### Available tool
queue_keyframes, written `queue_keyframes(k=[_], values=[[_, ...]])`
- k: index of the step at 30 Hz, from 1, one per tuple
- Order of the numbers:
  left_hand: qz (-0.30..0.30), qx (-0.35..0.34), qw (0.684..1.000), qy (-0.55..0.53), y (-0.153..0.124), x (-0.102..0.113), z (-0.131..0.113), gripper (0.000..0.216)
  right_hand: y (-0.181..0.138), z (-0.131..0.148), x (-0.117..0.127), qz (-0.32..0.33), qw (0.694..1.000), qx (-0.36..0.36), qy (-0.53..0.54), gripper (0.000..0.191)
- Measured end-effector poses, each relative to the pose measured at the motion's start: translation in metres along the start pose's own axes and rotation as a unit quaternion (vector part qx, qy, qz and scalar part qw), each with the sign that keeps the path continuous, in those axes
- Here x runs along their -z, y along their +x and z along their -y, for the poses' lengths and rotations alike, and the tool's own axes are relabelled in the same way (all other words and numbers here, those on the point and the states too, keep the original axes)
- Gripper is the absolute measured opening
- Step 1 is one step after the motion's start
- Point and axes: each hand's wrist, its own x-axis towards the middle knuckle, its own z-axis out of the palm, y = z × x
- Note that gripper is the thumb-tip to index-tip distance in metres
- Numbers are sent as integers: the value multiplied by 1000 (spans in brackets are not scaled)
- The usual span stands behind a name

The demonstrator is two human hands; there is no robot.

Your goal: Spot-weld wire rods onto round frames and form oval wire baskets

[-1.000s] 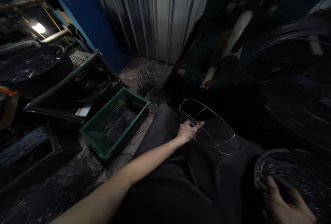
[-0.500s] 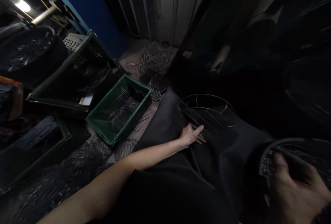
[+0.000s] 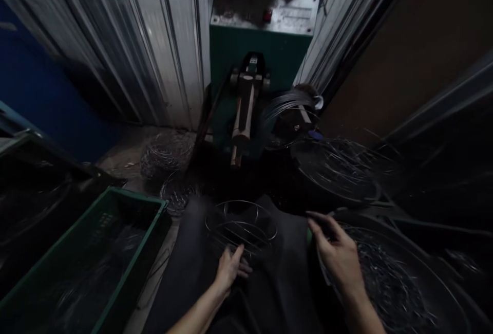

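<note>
My left hand rests on my dark-trousered lap, fingers closed on the near edge of a round wire frame that lies flat on the lap. My right hand hovers to the right of the frame, fingers loosely stretched out and holding nothing, above the rim of a dark round tub filled with thin wire pieces.
A green machine with a lever arm stands ahead against corrugated metal sheeting. A coil of wire hangs on its right. A green plastic crate sits at the left. Piles of wire frames lie on the floor.
The view has swung right and up, bringing the machine into sight. My left hand keeps hold of the wire frame. My right hand has lifted out of the tub toward the frame.
</note>
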Motion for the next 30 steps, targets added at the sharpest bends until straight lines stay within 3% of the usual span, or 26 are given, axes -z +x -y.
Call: queue_keyframes(k=[4,8,12,16,20,23,26,28,30], values=[[1,9,1000,-13,-9,-2,2,77,76,14,14,-92,988,114,-37,32],[-21,16,999,-26,-14,-2,5,78,170,29,25,-173,958,202,-109,33],[-12,20,999,-39,-14,-5,1,86,256,42,15,-138,943,265,-148,36],[8,59,996,-65,-24,-4,-3,99,309,39,-7,-107,938,268,-195,39],[91,120,989,-12,-47,15,-1,108,307,35,-12,-86,933,283,-204,35],[200,65,974,89,-68,37,-22,83,275,42,-8,-79,935,287,-190,33],[236,-47,953,185,-87,48,-82,59,235,44,-5,-63,933,308,-175,31],[183,-193,925,270,-94,41,-134,43,210,38,-5,-43,925,337,-168,31],[156,-333,883,292,-94,19,-183,35,188,26,-7,-23,921,356,-156,30]])
